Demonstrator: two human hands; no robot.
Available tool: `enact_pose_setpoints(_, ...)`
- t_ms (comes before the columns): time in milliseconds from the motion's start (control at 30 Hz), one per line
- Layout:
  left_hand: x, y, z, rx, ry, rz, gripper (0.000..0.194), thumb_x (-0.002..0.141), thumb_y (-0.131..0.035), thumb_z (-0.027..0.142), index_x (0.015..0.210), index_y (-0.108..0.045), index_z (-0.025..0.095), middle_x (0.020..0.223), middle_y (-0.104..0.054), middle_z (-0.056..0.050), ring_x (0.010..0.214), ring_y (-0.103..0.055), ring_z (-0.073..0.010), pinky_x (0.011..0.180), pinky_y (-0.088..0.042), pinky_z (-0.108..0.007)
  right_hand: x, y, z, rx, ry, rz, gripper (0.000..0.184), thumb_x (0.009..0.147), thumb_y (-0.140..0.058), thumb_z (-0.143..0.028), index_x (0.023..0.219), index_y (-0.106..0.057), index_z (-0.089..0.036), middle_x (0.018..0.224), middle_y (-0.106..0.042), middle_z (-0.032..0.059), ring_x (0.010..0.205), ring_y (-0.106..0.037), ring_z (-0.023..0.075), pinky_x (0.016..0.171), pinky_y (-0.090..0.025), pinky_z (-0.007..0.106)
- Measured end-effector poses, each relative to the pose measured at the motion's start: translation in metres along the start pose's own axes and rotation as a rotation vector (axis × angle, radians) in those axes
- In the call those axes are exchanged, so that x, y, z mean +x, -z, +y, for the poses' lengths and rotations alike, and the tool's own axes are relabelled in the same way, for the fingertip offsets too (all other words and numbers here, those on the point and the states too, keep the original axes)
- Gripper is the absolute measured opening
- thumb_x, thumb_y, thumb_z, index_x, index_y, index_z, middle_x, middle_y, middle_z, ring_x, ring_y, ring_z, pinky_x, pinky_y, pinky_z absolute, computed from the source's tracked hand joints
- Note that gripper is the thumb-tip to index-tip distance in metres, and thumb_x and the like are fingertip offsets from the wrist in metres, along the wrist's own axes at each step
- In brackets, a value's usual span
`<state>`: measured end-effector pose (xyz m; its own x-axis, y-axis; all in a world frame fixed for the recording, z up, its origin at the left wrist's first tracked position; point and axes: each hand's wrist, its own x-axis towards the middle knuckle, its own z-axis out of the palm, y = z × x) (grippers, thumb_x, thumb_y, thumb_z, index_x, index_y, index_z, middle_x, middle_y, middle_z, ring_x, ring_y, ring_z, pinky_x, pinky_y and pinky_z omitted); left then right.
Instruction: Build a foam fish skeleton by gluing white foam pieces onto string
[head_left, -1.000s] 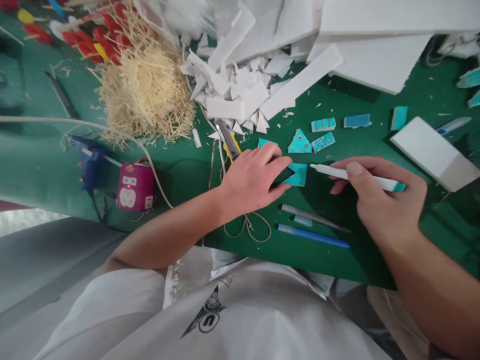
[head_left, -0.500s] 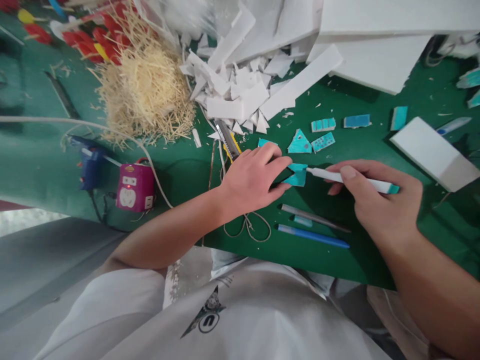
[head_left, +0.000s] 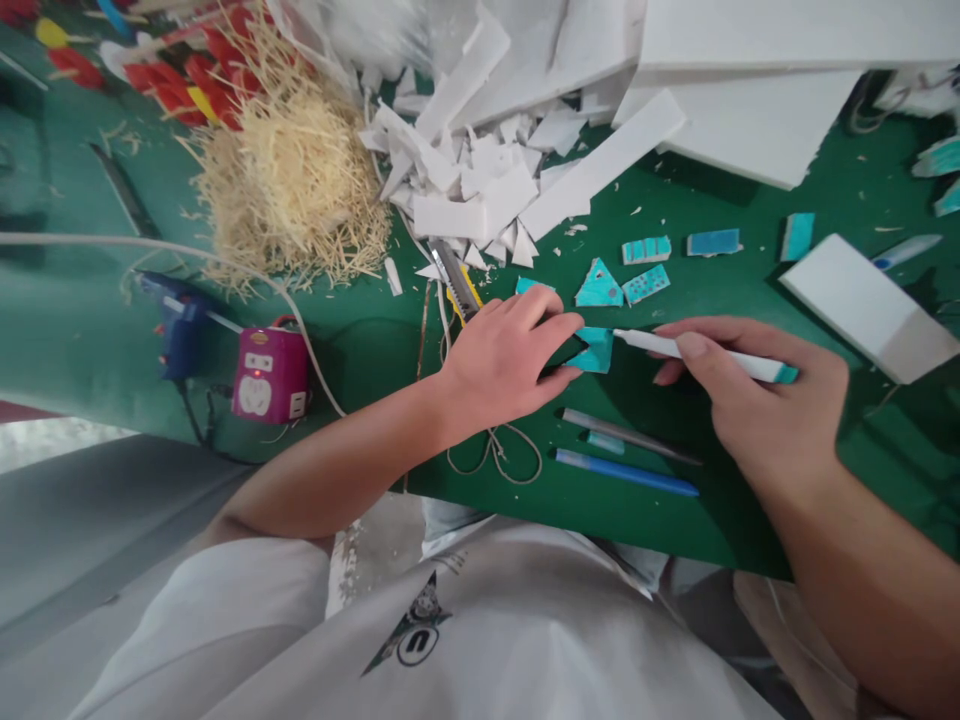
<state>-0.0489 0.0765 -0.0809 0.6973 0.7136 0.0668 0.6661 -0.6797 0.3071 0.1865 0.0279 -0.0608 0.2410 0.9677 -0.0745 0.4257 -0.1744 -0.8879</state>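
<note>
My left hand (head_left: 499, 360) is closed on a small turquoise-coloured foam piece (head_left: 598, 352), its thumb and fingers at the piece's left side; part of the piece is hidden beneath them. A white marker pen (head_left: 750, 366) with a turquoise end is gripped in my right hand (head_left: 795, 405). Its tip is at the right edge of the foam piece. Beyond the hands lie a turquoise triangle with spots (head_left: 598, 286), a striped piece (head_left: 646, 250), a dotted piece (head_left: 646, 285) and a blue piece (head_left: 714, 242).
A yellow utility knife (head_left: 459, 280) lies behind my left hand. Nearer me are a blue pen (head_left: 626, 472), a grey pen (head_left: 626, 434) and a turquoise cap (head_left: 606, 443). White foam scraps (head_left: 480, 190), straw (head_left: 300, 190), a glue gun (head_left: 184, 320) and a pink power socket (head_left: 270, 375) surround them.
My right hand and the marker have shifted very slightly, with the tip still by the piece's right edge. My left hand stays in place on the foam piece.
</note>
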Motion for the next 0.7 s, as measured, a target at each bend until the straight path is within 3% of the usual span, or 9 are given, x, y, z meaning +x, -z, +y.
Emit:
enact_pose_setpoints(300, 0.0003, -0.0001, -0.0003, -0.004, -0.013, 0.008, 0.033, 0.099, -0.066, 0.035, 0.126, -0.067, 0.016, 0.116, -0.067, -0.011, 0.100, -0.069, -0.0249, 0.078, -0.054, -0.036, -0.0008, -0.0003, 0.0032, -0.008, 0.029, -0.027, 0.006, 0.088, -0.080, -0.032, 0.084, -0.084, -0.030, 0.065, -0.071, -0.0009, 0.058, -0.065, 0.0154, 0.058, -0.055, 0.030)
enact_pose_setpoints(467, -0.0004, -0.0013, -0.0016, 0.010, -0.023, 0.031, 0.033, 0.099, -0.067, 0.036, 0.126, -0.067, 0.017, 0.115, -0.067, -0.010, 0.099, -0.069, -0.0239, 0.077, -0.054, -0.035, -0.0013, 0.0010, 0.0027, 0.008, 0.039, -0.074, 0.015, 0.088, -0.077, -0.029, 0.074, -0.082, -0.029, 0.065, -0.072, -0.0014, 0.058, -0.065, 0.0144, 0.056, -0.051, 0.029)
enact_pose_setpoints(600, -0.0008, -0.0014, -0.0016, 0.009, -0.033, 0.053, 0.034, 0.099, -0.068, 0.036, 0.126, -0.067, 0.016, 0.115, -0.068, -0.011, 0.099, -0.070, -0.0240, 0.076, -0.054, -0.035, -0.0015, 0.0022, 0.0013, 0.004, 0.025, -0.058, 0.010, 0.087, -0.077, -0.029, 0.081, -0.084, -0.030, 0.066, -0.073, -0.0018, 0.061, -0.067, 0.0150, 0.059, -0.053, 0.029)
enact_pose_setpoints(700, -0.0006, -0.0014, -0.0013, 0.003, -0.022, 0.035, 0.033, 0.099, -0.067, 0.035, 0.126, -0.067, 0.016, 0.116, -0.067, -0.010, 0.100, -0.070, -0.0241, 0.077, -0.055, -0.035, -0.0011, 0.0027, 0.0013, -0.007, 0.015, -0.102, 0.015, 0.086, -0.077, -0.029, 0.072, -0.083, -0.030, 0.062, -0.071, -0.0015, 0.057, -0.066, 0.0153, 0.056, -0.052, 0.029)
